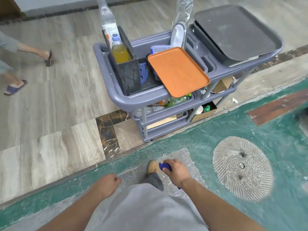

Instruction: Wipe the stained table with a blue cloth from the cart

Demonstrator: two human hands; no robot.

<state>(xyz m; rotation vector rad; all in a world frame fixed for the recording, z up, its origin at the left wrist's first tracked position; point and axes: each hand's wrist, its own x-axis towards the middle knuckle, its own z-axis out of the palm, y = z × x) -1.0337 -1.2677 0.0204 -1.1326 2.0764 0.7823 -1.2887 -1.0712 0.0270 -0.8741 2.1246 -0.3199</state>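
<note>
My right hand (pixel 175 170) is closed around a bunched blue cloth (pixel 164 166), low in the view above the floor. My left hand (pixel 108 182) hangs beside my hip with its fingers curled in and nothing in it. The grey three-tier cart (pixel 116 97) stands ahead of me. Another blue cloth (pixel 143 73) lies in its top tier, between a dark box and an orange tray. No stained table is in view.
On the cart's top are an orange tray (pixel 178 70), stacked dark trays (pixel 236 32), a dark box (pixel 128 72) and bottles (pixel 119 50). A person's legs in sandals (pixel 15 88) pass at the left. A round stone disc (pixel 241 167) lies on the green floor at right.
</note>
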